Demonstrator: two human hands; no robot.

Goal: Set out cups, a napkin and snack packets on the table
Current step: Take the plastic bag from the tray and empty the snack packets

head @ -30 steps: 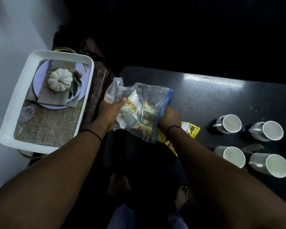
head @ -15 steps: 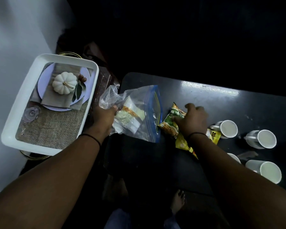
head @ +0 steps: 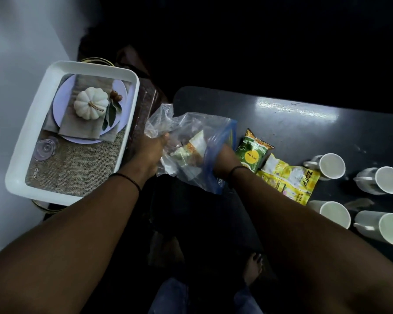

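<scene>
My left hand grips the left side of a clear zip bag with a blue seal, held over the left end of the black table. Inside the bag lie more snack packets. My right hand reaches into the bag's mouth, its fingers hidden by the plastic. A green snack packet and a yellow snack packet lie on the table just right of that hand. Several white cups stand grouped at the right. A grey napkin lies in the tray.
A white tray sits at the left on a stool, holding a plate, a small white pumpkin, burlap and a glass lid. A grey wall runs along the left. My bare feet are below the table edge.
My right hand set the green packet down beside the yellow one and went back into the bag. The left hand kept its hold on the bag.
</scene>
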